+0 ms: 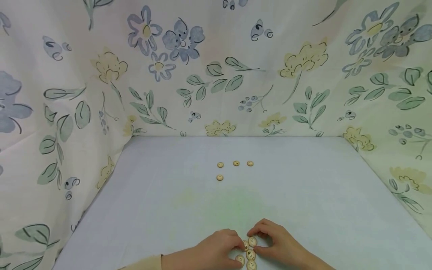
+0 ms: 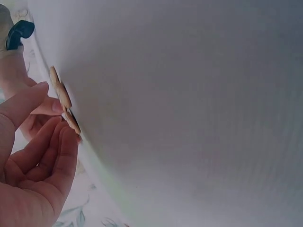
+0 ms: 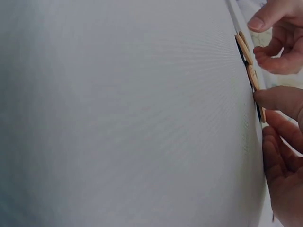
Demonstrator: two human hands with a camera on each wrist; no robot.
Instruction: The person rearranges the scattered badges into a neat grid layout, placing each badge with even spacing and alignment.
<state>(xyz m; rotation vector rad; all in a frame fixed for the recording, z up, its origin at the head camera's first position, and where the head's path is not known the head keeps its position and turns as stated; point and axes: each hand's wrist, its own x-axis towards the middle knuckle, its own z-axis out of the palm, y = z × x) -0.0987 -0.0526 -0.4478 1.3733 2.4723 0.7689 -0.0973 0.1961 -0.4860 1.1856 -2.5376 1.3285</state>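
button between right grip's digits

The left forearm is covered by a cream-yellow sleeve, finished with a thin dark edge. On the right forearm, a dark teal band with a curved, projecting end is worn.

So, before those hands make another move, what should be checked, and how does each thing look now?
1. Right hand has its button between thumb and finger: ok.
2. Left hand is touching a button: cannot tell; its fingertips are right beside two.
3. Every button in the near group is fully visible: not ok; left-hand fingers partly cover one.
4. Far buttons stand apart from each other: ok, all four.
5. Far buttons are clear of both hands: ok.
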